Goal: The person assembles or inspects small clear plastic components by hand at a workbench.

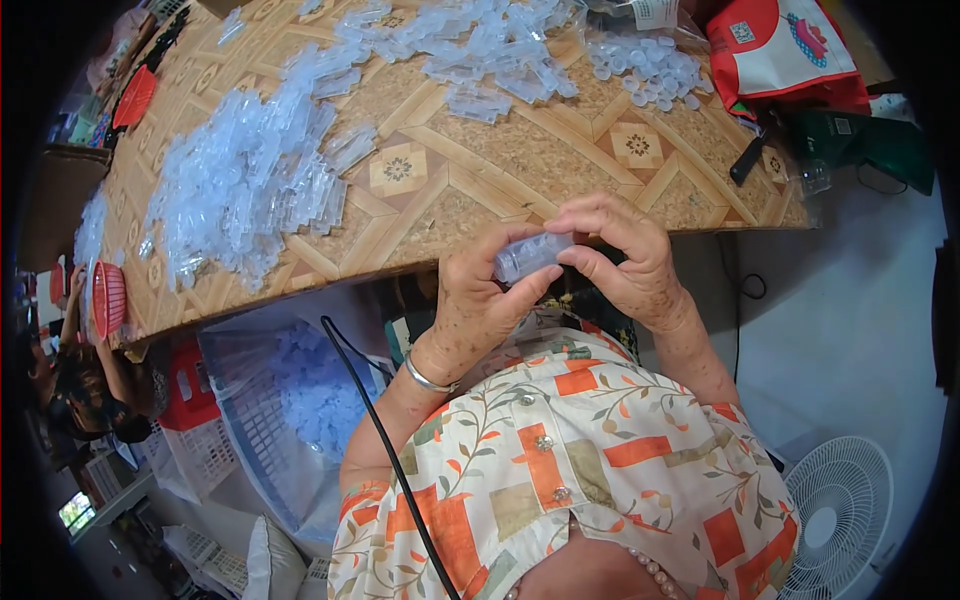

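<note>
While pinched at both ends: clear plastic tube point(528, 257), tilted slightly, right by the near edge of the desk point(430, 215).
Left hand point(472, 283): clamped round the tube's left end, with thumb along the near side, and wearing a silver bangle point(428, 381) at the wrist.
Right hand point(625, 262): in a pinch grip on the right end, with thumb and fingertips bunched close.
Heap: more clear plastic pieces point(245, 180), spread loosely over the desk's left and on along the far side, quite a pile!
Caps point(655, 75): small, round, see-through, clustered near a red-and-white bag point(790, 62).
Right end: black handle point(746, 162), lying on the desk.
Far left: red basket point(108, 300), near a co-worker's arm point(117, 372).
Lower right: white fan point(830, 515), beyond a patterned shirt point(600, 450).
</note>
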Demonstrator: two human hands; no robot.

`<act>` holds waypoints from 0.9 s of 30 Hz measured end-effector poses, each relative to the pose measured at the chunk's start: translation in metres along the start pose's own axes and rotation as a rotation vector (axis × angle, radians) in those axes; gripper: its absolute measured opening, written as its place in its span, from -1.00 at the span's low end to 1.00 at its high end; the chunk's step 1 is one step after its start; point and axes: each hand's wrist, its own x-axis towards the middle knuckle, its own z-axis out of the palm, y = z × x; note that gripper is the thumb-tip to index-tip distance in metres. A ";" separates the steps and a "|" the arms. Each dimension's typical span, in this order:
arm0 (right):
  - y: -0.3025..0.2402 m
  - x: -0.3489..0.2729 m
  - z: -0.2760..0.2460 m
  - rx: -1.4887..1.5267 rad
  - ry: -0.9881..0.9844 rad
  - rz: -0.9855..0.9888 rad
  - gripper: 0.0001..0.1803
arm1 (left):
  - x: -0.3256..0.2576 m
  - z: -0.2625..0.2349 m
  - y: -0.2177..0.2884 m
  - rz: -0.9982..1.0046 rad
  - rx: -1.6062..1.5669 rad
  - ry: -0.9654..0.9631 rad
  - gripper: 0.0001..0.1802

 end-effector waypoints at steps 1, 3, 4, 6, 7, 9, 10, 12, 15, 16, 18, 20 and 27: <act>0.001 0.000 0.001 0.000 0.007 -0.016 -0.69 | 0.000 0.000 0.001 0.017 0.021 0.004 -0.61; 0.003 0.000 0.000 0.001 0.014 -0.030 -0.69 | 0.001 -0.001 0.004 0.033 0.042 0.007 -0.61; 0.004 0.000 -0.001 -0.015 0.000 -0.060 -0.70 | 0.001 -0.001 0.006 0.051 0.075 -0.010 -0.61; 0.004 0.000 -0.002 -0.029 -0.016 -0.087 -0.70 | 0.000 -0.002 0.008 0.067 0.107 -0.028 -0.62; 0.003 0.000 -0.002 -0.025 -0.018 -0.096 -0.69 | 0.000 -0.003 0.008 0.078 0.103 -0.035 -0.61; 0.002 0.000 -0.003 -0.021 -0.022 -0.103 -0.68 | 0.000 -0.004 0.008 0.086 0.097 -0.041 -0.61; 0.000 0.001 -0.005 -0.081 -0.036 -0.160 -0.67 | 0.001 -0.005 0.009 0.175 0.135 -0.046 -0.60; 0.000 0.001 -0.006 -0.140 -0.054 -0.215 -0.65 | 0.002 -0.006 0.009 0.259 0.172 -0.049 -0.59; 0.000 0.001 -0.004 -0.163 -0.052 -0.223 -0.64 | 0.001 -0.006 0.009 0.243 0.234 -0.063 -0.57; 0.000 0.002 -0.003 -0.171 -0.044 -0.219 -0.65 | 0.000 -0.006 0.007 0.242 0.219 -0.058 -0.56; 0.000 0.002 -0.004 -0.179 -0.036 -0.218 -0.66 | 0.001 -0.005 0.007 0.241 0.206 -0.051 -0.55; 0.002 0.000 -0.007 -0.165 -0.027 -0.247 -0.55 | 0.005 -0.003 0.008 0.248 0.061 -0.036 -0.52; 0.002 -0.005 0.017 0.645 0.087 0.243 -0.12 | 0.007 -0.001 0.017 0.048 -0.377 0.098 -0.47</act>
